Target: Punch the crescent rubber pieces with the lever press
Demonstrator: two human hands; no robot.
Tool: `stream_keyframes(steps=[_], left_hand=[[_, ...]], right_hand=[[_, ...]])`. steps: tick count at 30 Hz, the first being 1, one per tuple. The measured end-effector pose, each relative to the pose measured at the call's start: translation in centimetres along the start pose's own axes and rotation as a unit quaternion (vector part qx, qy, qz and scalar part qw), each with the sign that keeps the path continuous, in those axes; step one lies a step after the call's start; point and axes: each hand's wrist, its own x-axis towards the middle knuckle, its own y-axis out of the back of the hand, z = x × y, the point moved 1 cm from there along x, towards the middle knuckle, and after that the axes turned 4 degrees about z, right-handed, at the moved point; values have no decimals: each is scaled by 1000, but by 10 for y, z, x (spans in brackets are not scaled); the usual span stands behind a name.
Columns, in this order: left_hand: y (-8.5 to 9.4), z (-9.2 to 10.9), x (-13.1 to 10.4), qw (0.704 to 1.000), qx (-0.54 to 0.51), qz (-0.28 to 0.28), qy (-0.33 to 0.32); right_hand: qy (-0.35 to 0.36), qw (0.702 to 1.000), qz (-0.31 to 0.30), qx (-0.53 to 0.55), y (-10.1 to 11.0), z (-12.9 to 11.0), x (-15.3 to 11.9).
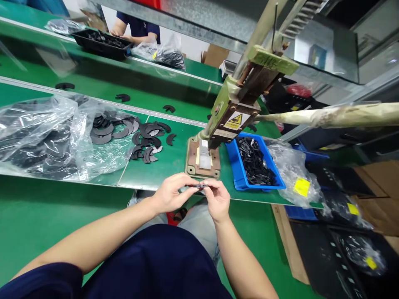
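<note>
My left hand (175,192) and my right hand (217,198) meet at the front edge of the green bench. Both are closed, pinching a small dark plastic part (200,186) between thumbs and fingers. Seen nearly edge-on, its full shape is hidden by my fingers. Just beyond my hands stands a hand press (230,112) with a warning label; its base plate (190,160) carries a pale metal fixture (205,160). Left of the press lies a loose pile of dark curved plastic pieces (146,143). To the right is a blue bin (235,176) of small black parts (254,162).
A clear plastic bag (62,141) of curved pieces covers the bench's left. Single curved pieces (169,108) lie on the strip behind. The press's wrapped lever (330,114) reaches right, above another bag (293,174). Across the bench, a person (137,29) works by a black tray (99,45).
</note>
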Motion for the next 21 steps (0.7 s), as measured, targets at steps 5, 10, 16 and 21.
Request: stream_keyframes(steps=[5, 10, 16, 21], left_hand=[[0, 0, -5, 1000, 7, -6, 2], [0, 3, -5, 999, 11, 10, -28], [6, -25, 13, 998, 63, -1, -12], [5, -85, 60, 982, 184, 12, 46]], right_hand=[[28, 1000, -9, -4, 6, 12, -2], [75, 997, -15, -13, 9, 23, -4], [105, 993, -9, -51, 26, 14, 20], [253, 960, 119, -30, 94, -62, 108]])
